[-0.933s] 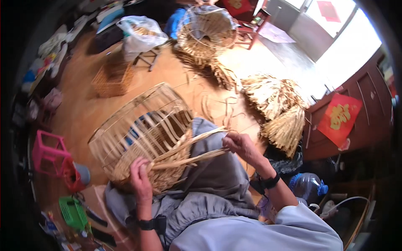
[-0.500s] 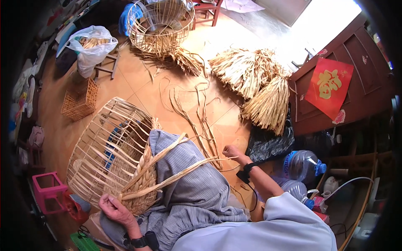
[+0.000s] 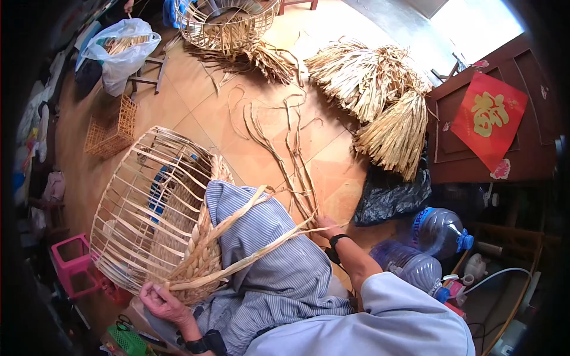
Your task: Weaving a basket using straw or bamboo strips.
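Note:
A round basket frame [image 3: 148, 207] of pale rods lies tilted against my lap, its near rim covered by a thick braid [image 3: 200, 249] of dried plant strands. At the braid's lower end my left hand [image 3: 161, 301] is closed, thumb and fingers pinching beside a strand. Two long loose strands [image 3: 255, 254] run from there across the striped cloth [image 3: 267, 267] over my knee. To the right, my right hand [image 3: 328, 228] reaches down to the near end of long dried strands [image 3: 297, 172] on the floor. Its fingers look curled on them and are partly hidden.
Bundles of dried strands [image 3: 389, 133] and a black plastic bag [image 3: 395, 193] lie right, near water bottles [image 3: 440, 231]. Another basket frame [image 3: 228, 26] stands at the back. Far left are a white bag [image 3: 122, 56] and a wicker basket [image 3: 113, 130]; a pink stool [image 3: 74, 261] stands nearer.
My right hand has moved slightly down and left, onto the ends of the floor strands. My left hand stays by the braid's end. The view has shifted a little.

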